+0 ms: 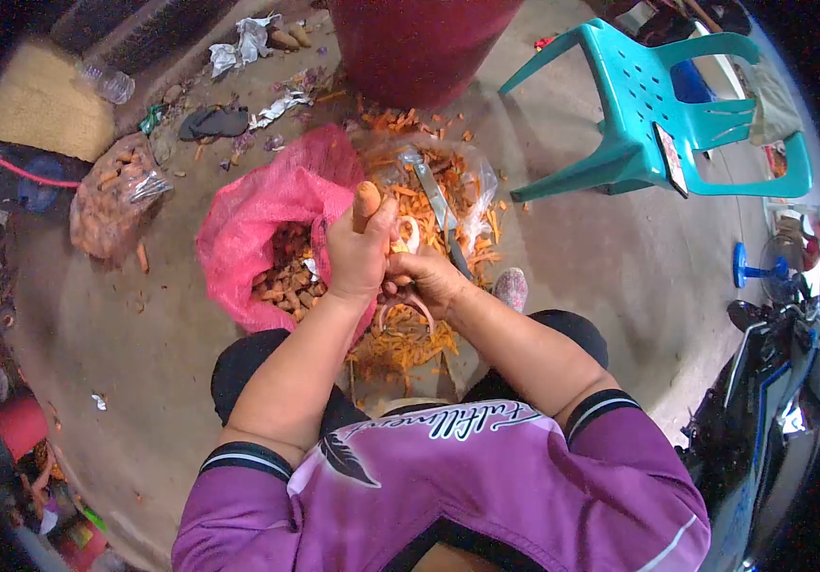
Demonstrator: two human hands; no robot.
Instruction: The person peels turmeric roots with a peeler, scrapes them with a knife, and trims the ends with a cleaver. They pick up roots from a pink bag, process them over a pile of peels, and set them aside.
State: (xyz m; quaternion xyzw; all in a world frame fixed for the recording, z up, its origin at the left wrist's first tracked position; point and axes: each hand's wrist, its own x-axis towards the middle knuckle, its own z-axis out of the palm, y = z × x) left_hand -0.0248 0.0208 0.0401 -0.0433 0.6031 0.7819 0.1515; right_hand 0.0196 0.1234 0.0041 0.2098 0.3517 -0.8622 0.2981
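Wrapped round a thick orange carrot (367, 197), my left hand (356, 255) holds it upright with its blunt end showing above the fingers. My right hand (429, 281) is closed just beside it, the two hands close together. What the right fingers grip is mostly hidden; a pale curved piece (411, 232) shows just above them. Below the hands, orange peelings (400, 348) lie in a heap. A knife (436, 198) with a broad blade and dark handle rests on more peelings beyond my right hand. To the left, an open pink sack (248, 224) contains many brownish root pieces (291, 286).
A large red tub (419, 48) stands ahead. A teal plastic chair (634, 105) is at the right, with a phone-like object (670, 160) on it. A filled plastic bag (116, 200) and a dark slipper (213, 123) lie left. A motorcycle (762, 410) stands at right.
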